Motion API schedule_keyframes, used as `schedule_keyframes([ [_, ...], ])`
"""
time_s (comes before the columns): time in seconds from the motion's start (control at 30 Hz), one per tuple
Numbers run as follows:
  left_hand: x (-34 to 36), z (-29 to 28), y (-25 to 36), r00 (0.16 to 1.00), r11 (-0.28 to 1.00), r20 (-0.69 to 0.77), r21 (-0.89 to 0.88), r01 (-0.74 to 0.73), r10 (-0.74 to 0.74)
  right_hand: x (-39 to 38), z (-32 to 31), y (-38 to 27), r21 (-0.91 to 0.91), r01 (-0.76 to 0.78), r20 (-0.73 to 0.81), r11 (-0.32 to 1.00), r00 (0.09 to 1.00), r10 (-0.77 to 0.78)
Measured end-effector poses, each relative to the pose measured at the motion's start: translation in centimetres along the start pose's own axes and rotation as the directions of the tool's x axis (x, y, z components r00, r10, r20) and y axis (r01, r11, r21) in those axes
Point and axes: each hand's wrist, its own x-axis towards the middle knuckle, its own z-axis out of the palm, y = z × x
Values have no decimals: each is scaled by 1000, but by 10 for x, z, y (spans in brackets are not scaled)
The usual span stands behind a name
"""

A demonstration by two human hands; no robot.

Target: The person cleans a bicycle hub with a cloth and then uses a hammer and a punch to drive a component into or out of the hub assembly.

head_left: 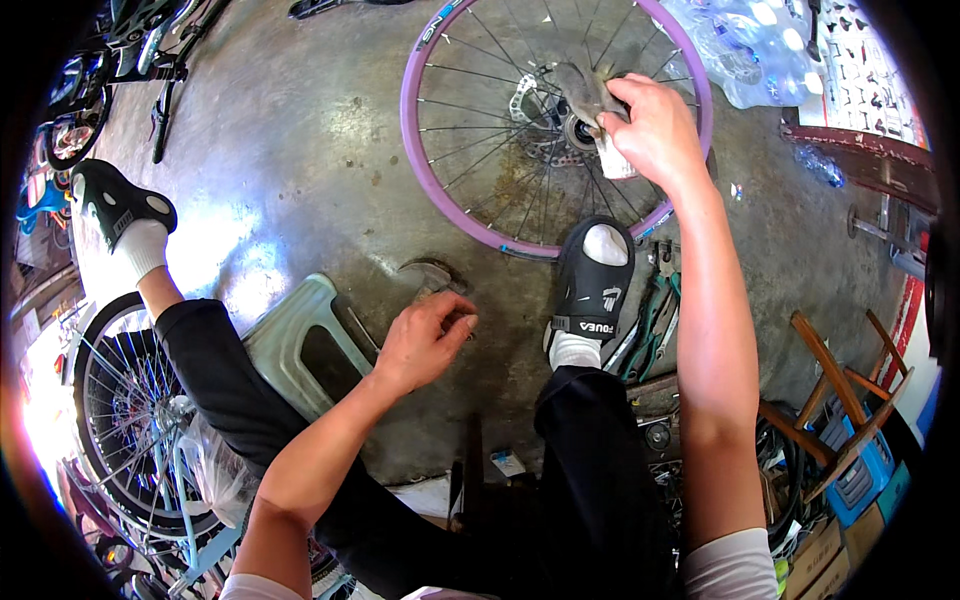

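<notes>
My right hand (650,130) is closed on a grey, dirty rag (590,95) at the hub (573,135) of a purple-rimmed bicycle wheel (414,130) with a brake disc, lying on the floor. My left hand (430,338) hangs over the floor with curled fingers; whatever they may hold is hidden. Just beyond it lies a metal hammer-like tool (420,272), and to its left is a pale green plastic stool (295,330). My dark right shoe (585,290) is at the wheel's near edge, with pliers and other tools (655,310) beside it.
Bicycle parts (140,50) lie at upper left, another wheel (110,390) at lower left. Wrapped water bottles (740,55), a dark red metal beam (855,160), wooden stools (830,390) and cardboard boxes (820,560) line the right. My left foot (120,210) is out to the left.
</notes>
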Motion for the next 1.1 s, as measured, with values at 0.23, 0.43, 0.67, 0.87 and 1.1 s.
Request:
schedule_keyframes([
  [0.23, 6, -3, 4, 998, 999, -61, -10, 30, -31, -67, 53, 0, 944, -228, 28, 238, 775, 632],
  [0.43, 56, 0, 27, 969, 992, -223, -44, -119, 107, -93, 84, -21, 971, -192, 237, -140, 771, 590],
  [0.67, 104, 22, 70, 952, 944, -278, -260, -203, 128, -71, 87, -41, 963, -179, 269, -200, 665, 697],
  [0.87, 123, 15, 92, 885, 938, -456, -257, -231, 93, -66, 82, -41, 974, -223, 185, -49, 645, 741],
  [1.1, 156, 13, 108, 826, 970, -534, -45, -238, 178, -67, 83, -37, 975, -220, 175, -33, 666, 725],
])
